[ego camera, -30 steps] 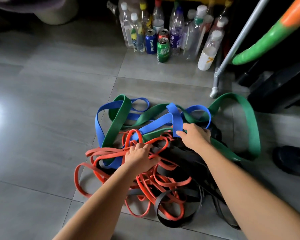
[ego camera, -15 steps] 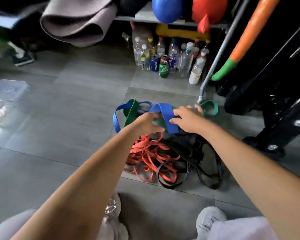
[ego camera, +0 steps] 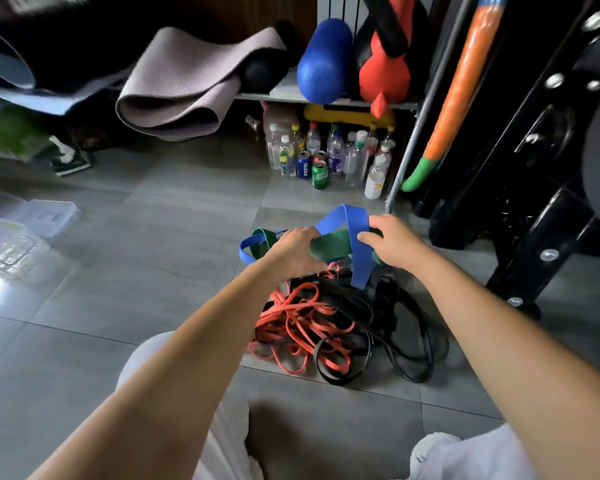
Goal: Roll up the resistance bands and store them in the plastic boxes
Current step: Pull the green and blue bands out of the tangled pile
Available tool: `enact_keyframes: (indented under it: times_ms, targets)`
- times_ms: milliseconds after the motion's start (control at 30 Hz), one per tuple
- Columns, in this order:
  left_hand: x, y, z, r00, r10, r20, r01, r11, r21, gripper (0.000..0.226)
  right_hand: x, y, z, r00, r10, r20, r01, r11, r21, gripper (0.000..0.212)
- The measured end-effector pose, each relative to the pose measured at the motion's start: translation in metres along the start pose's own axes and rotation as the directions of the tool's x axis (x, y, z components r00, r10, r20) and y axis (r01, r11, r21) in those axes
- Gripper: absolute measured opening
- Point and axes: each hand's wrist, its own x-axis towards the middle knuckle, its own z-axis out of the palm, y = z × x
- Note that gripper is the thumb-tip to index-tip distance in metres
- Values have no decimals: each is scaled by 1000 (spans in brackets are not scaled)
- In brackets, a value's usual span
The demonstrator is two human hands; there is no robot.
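A tangle of resistance bands lies on the grey tiled floor in front of me. Thin orange bands (ego camera: pixel 302 320) and black bands (ego camera: pixel 395 327) stay on the floor. My left hand (ego camera: pixel 296 251) and my right hand (ego camera: pixel 392 242) both grip a wide green band (ego camera: pixel 329 245), held up and stretched between them. A blue band (ego camera: pixel 355 244) is looped over the green one and hangs down toward the pile. Clear plastic boxes (ego camera: pixel 11 233) sit on the floor at the far left.
Bottles and cans (ego camera: pixel 326 161) stand in a cluster under a shelf behind the pile. A rolled mat (ego camera: pixel 187 88) lies at the back left. A black metal rack (ego camera: pixel 534 188) and a grey pole (ego camera: pixel 409 147) stand to the right. My knees show at the bottom.
The view has tilted up and back from the pile. Both hands have lifted the green band off the floor, and the blue band has risen with it.
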Motion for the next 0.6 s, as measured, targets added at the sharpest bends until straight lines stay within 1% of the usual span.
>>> enact_keyframes:
  times_ms: [100, 233, 333, 400, 467, 500, 533, 567, 600]
  targets:
    - [-10, 10, -5, 999, 25, -43, -28, 998, -53, 44, -16, -3, -7, 999, 28, -45, -24, 996, 89, 16]
    - [-25, 20, -12, 997, 15, -71, -28, 981, -194, 47, -38, -10, -8, 988, 107, -116, -88, 984, 158, 21]
    - [-32, 30, -27, 993, 56, -104, -76, 976, -204, 49, -52, -14, -15, 984, 140, -114, -122, 980, 156, 23]
    - [-36, 40, -42, 985, 91, -149, -120, 973, -198, 47, -56, -23, -28, 984, 136, -117, -121, 984, 128, 22]
    - [-42, 51, -59, 971, 102, -215, -151, 963, -223, 40, -57, -39, -47, 982, 96, -164, -84, 993, 78, 22]
    - [-44, 57, -68, 965, 96, -245, -160, 953, -255, 36, -57, -48, -56, 978, 67, -195, -50, 995, 91, 21]
    - [-46, 62, -77, 961, 84, -264, -165, 940, -300, 34, -56, -56, -64, 974, 45, -222, -10, 988, 155, 20]
    - [-49, 67, -87, 956, 79, -282, -178, 922, -345, 33, -54, -64, -69, 966, 40, -254, 27, 966, 256, 17]
    - [-50, 69, -94, 951, 79, -299, -193, 906, -376, 31, -52, -70, -72, 955, 67, -290, 48, 928, 370, 14]
